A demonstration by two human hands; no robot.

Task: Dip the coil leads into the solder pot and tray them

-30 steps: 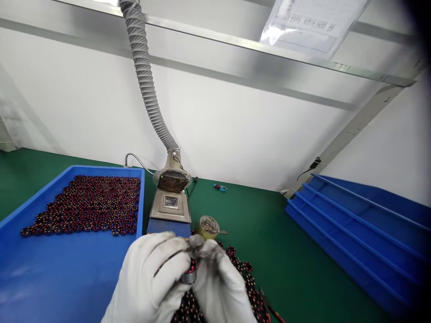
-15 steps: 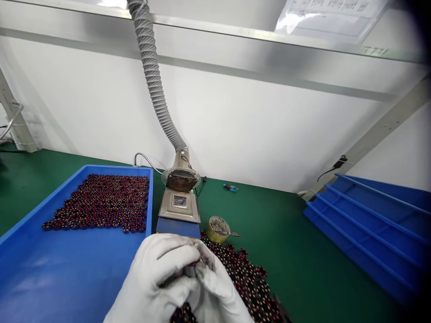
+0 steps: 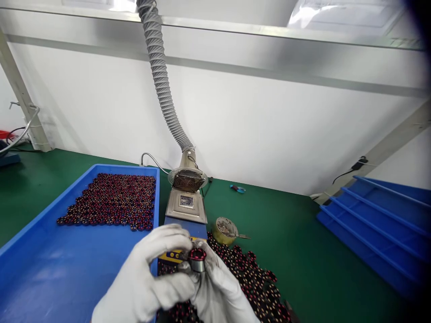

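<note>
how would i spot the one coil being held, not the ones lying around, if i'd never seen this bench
Start at the grey ribbed hose that comes down to the small metal unit beside the blue tray. Just in front of it, two white-gloved hands meet, the left hand and the right hand. The held coil sits between their fingertips, raised above the table, unlike the loose coils lying on the green mat.

Two gloved hands — left hand [image 3: 148, 282], right hand [image 3: 222, 291] — one coil [image 3: 197, 259] pinched between them. One blue tray [image 3: 40, 269] with coils too many to count; one loose heap of coils [image 3: 256, 282] likewise. One solder pot [image 3: 186, 207], one grey hose [image 3: 161, 76], one small tin [image 3: 225, 229], one stack of blue trays [image 3: 380, 224], one pair of cutters [image 3: 237, 189].
</note>
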